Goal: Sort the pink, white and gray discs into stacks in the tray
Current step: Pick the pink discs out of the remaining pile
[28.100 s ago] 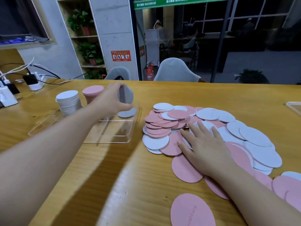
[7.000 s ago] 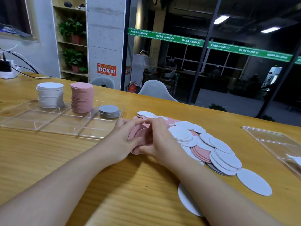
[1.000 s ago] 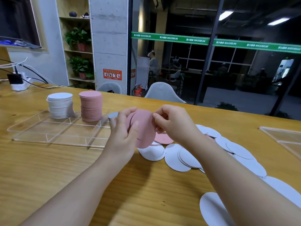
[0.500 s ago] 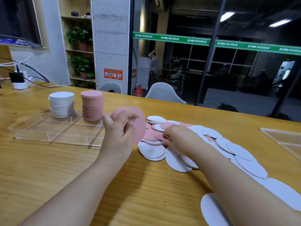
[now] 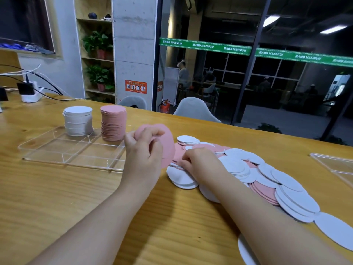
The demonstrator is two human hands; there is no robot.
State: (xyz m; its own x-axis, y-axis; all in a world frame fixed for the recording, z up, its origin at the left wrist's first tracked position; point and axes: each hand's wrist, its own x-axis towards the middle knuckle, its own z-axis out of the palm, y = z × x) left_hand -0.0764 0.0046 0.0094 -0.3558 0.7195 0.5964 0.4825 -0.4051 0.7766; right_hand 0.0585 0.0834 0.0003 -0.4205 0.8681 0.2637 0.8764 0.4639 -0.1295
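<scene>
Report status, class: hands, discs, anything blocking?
Left hand grips pink discs. Right hand on the loose pile. White stack, pink stack in tray. Path clear.

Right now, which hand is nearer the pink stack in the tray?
Left. The left hand, holding pink discs, is just right of the pink stack. The right hand is farther right, on the loose pile.
</scene>
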